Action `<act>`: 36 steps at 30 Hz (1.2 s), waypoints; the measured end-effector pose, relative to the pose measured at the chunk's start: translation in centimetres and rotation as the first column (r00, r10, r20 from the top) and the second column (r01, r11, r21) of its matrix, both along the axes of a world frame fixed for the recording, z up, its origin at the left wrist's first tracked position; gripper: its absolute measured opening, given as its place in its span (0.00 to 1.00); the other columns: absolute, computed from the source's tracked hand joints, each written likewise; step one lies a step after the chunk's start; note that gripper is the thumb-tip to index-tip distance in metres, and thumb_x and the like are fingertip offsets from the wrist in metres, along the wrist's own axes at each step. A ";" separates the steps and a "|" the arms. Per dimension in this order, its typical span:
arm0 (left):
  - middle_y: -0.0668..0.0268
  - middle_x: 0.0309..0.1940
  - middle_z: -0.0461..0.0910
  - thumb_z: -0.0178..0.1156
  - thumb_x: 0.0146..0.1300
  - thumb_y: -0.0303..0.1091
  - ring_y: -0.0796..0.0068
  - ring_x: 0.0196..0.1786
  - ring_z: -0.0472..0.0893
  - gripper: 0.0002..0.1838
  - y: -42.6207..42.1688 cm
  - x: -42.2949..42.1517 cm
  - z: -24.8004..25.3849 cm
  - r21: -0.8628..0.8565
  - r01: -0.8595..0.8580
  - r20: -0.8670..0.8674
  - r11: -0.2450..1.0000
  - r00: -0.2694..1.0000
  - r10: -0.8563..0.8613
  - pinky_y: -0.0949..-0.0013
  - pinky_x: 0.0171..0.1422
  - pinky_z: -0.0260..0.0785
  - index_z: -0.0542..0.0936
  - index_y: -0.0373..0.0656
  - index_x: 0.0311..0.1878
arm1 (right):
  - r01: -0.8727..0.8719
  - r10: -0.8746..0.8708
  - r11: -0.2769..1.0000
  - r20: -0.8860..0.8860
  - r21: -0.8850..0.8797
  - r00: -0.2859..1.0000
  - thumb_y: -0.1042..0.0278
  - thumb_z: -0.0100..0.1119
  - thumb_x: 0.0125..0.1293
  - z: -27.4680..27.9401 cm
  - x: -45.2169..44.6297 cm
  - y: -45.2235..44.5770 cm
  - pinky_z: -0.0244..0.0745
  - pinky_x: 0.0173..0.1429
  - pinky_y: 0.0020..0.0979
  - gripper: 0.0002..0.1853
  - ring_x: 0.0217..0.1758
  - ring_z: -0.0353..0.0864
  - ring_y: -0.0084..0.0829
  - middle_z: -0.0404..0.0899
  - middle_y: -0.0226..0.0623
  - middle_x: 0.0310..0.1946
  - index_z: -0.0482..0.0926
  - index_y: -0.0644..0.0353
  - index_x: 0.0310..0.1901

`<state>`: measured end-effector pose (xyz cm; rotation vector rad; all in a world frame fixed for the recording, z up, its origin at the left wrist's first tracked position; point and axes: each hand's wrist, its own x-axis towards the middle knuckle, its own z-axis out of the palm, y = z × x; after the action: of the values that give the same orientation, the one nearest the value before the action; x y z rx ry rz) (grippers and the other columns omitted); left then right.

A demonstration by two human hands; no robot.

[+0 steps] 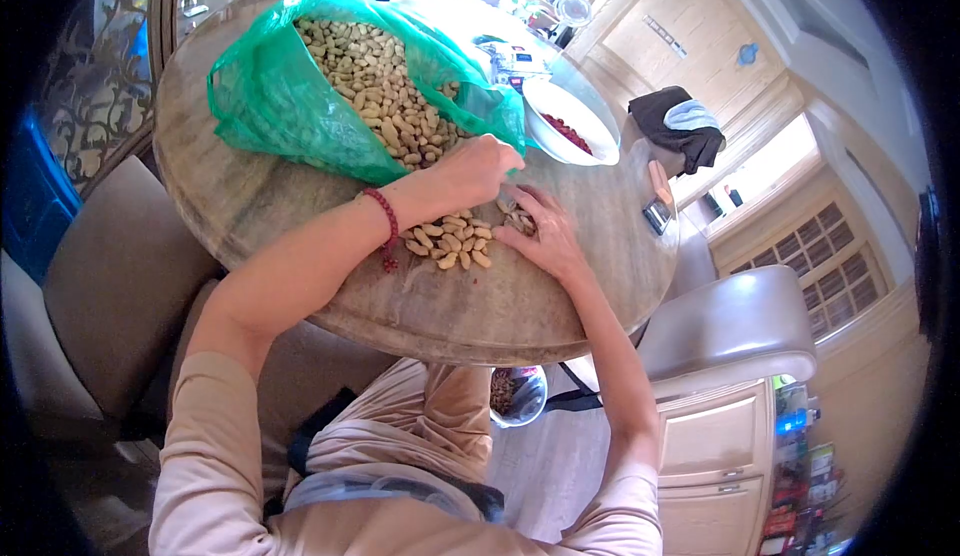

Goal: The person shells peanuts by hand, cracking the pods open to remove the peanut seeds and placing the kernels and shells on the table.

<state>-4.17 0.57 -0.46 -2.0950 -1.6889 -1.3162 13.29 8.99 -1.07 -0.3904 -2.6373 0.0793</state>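
A green plastic bag, wide at its mouth, lies on the round table full of unshelled peanuts. My left hand reaches across with its fingers closed at the bag's right edge; a bit of green shows at the fingertips. Below that wrist is a small loose pile of peanuts. My right hand rests on the tabletop, thumb and fingers curved around a small heap of broken peanut shells.
Behind my hands stands a white bowl with red kernels in it. A phone lies at the table's right edge. Under the front edge is a bin holding shells. Chairs stand around the table.
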 end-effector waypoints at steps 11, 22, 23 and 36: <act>0.49 0.37 0.79 0.58 0.48 0.21 0.53 0.42 0.78 0.12 -0.1 0.1 -0.3 -0.052 0.009 -0.010 0.999 1.000 -0.009 0.61 0.49 0.70 0.79 0.33 0.39 | -0.132 0.127 0.991 -0.140 -0.026 0.982 0.68 0.61 0.51 -0.8 0.4 1.1 0.72 0.42 0.37 0.08 0.37 0.76 0.43 0.77 0.45 0.32 0.80 0.62 0.30; 0.50 0.36 0.79 0.55 0.48 0.21 0.53 0.42 0.78 0.13 -0.5 0.6 0.3 -0.033 0.071 -0.018 0.997 0.997 -0.072 0.60 0.48 0.70 0.79 0.35 0.39 | 0.077 -0.052 0.993 -0.267 0.084 0.962 0.70 0.58 0.52 -1.9 1.2 1.0 0.73 0.32 0.37 0.05 0.28 0.77 0.42 0.76 0.45 0.27 0.78 0.63 0.26; 0.50 0.36 0.78 0.53 0.48 0.20 0.53 0.42 0.78 0.13 -0.5 0.6 0.2 -0.014 0.078 -0.026 0.997 0.997 -0.079 0.59 0.48 0.70 0.80 0.35 0.39 | 0.042 -0.013 0.996 -0.325 0.082 0.946 0.70 0.58 0.53 -2.1 1.3 1.7 0.73 0.31 0.35 0.05 0.26 0.77 0.39 0.76 0.44 0.26 0.78 0.63 0.26; 0.52 0.35 0.79 0.59 0.50 0.22 0.57 0.40 0.79 0.13 -0.1 0.4 0.1 -0.080 0.083 -0.067 0.993 0.994 -0.088 0.62 0.47 0.71 0.78 0.35 0.42 | -0.715 -0.627 -0.066 -0.528 -0.696 0.572 0.63 0.54 0.60 2.2 13.5 8.0 0.62 0.18 0.21 0.05 0.26 0.72 0.25 0.76 0.31 0.28 0.75 0.52 0.34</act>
<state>-3.80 0.52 -0.39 -2.2526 -1.6642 -1.2022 26.76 16.95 1.15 -0.4643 -0.8935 1.9495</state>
